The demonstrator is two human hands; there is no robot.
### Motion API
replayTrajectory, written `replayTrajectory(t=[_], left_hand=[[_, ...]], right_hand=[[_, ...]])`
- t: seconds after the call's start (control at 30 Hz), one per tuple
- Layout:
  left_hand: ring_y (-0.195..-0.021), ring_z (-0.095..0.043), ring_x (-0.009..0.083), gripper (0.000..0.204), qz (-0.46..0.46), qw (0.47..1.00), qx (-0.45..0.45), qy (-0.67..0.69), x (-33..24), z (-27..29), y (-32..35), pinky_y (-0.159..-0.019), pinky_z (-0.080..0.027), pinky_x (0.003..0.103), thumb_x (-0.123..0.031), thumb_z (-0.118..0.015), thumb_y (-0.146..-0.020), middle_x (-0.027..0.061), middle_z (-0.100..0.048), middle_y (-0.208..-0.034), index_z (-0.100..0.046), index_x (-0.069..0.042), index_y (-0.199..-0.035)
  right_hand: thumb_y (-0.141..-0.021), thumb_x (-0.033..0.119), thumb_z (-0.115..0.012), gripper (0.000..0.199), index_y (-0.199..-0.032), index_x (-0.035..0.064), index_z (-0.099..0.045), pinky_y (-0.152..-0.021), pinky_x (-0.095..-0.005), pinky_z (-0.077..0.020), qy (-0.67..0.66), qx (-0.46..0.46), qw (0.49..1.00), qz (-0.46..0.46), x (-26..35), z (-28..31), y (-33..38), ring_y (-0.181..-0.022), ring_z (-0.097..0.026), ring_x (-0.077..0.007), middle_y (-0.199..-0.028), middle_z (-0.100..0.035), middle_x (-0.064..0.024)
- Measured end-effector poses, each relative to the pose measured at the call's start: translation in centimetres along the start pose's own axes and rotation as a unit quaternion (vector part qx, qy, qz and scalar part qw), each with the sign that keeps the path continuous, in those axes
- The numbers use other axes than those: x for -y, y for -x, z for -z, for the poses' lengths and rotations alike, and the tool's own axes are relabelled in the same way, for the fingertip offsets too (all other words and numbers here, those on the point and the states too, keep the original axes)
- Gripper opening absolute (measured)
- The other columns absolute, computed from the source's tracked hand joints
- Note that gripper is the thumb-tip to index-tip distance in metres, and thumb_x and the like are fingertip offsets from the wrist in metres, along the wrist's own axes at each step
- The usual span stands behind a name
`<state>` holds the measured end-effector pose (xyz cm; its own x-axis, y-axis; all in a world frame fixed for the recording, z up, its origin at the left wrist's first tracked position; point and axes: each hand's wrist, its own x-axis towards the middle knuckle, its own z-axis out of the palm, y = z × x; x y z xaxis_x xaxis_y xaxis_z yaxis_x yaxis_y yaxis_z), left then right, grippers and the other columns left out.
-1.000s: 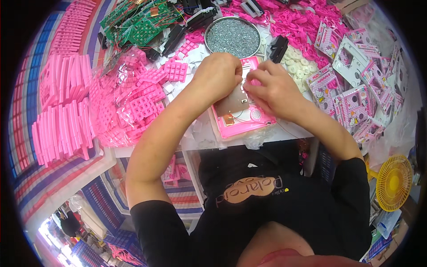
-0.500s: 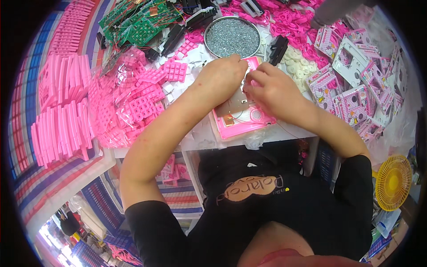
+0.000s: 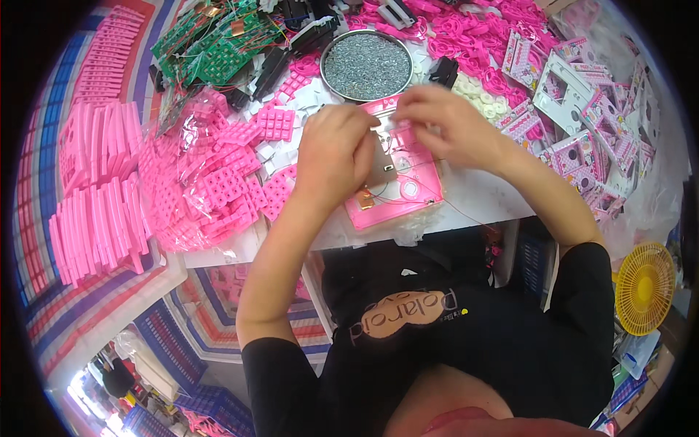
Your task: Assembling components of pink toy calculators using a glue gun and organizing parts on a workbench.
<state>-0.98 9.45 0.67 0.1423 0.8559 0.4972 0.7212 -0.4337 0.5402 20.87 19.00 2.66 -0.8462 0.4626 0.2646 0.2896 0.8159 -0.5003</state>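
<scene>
A pink plastic case (image 3: 394, 212) lies open side up at the front edge of the white table, with thin wires and a round pink ring inside. A flat brown-grey board (image 3: 381, 164) sits along its left side. My left hand (image 3: 336, 149) is closed at the upper left of the case, its fingertips gripping the board's edge. Over the upper right of the case is my right hand (image 3: 453, 125), slightly blurred, with thumb and fingers apart and nothing visible between them. A thin red wire runs from the case's lower right corner over the table.
Behind the case stands a round metal dish (image 3: 366, 65) of small screws. Pink keypads (image 3: 226, 182) and green circuit boards (image 3: 218, 47) heap on the left, beyond them stacked pink panels (image 3: 98, 226). Printed faceplates (image 3: 575, 156) and cream-coloured rings (image 3: 480, 98) lie right. A yellow fan (image 3: 644, 290) stands lower right.
My left hand has come down from the top of the case to its left side, the elbow drawing inward. My right hand has lifted off the middle of the case, its fingers spreading.
</scene>
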Motion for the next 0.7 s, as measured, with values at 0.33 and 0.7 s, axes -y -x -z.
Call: replayTrajectory(t=[0.33,0.7], left_hand=[[-0.093,-0.060,0.0311,0.017,0.000,1.000,0.015,-0.012,-1.2,-1.3,2.2,-0.084,-0.044,0.044,-0.006,-0.071,-0.078,0.0088,-0.064,-0.097,-0.070,-0.007,-0.095],[-0.093,-0.059,0.0314,0.013,0.041,0.999,0.010,-0.006,-1.5,-1.5,2.1,-0.084,-0.045,0.044,-0.007,-0.071,-0.080,0.0089,-0.064,-0.096,-0.071,-0.007,-0.093]], right_hand=[[-0.085,0.020,-0.067,0.015,-0.091,0.0062,-0.063,-0.065,-0.0486,-0.0521,0.136,0.260,0.954,0.054,-1.0,0.9,-4.4,-0.070,-0.067,-0.0358,-0.072,-0.067,-0.0123],[-0.086,0.019,-0.065,0.016,-0.092,0.0045,-0.070,-0.072,-0.0479,-0.0549,0.181,0.444,0.877,0.031,0.6,1.3,-8.2,-0.082,-0.071,-0.0366,-0.083,-0.073,-0.0143]])
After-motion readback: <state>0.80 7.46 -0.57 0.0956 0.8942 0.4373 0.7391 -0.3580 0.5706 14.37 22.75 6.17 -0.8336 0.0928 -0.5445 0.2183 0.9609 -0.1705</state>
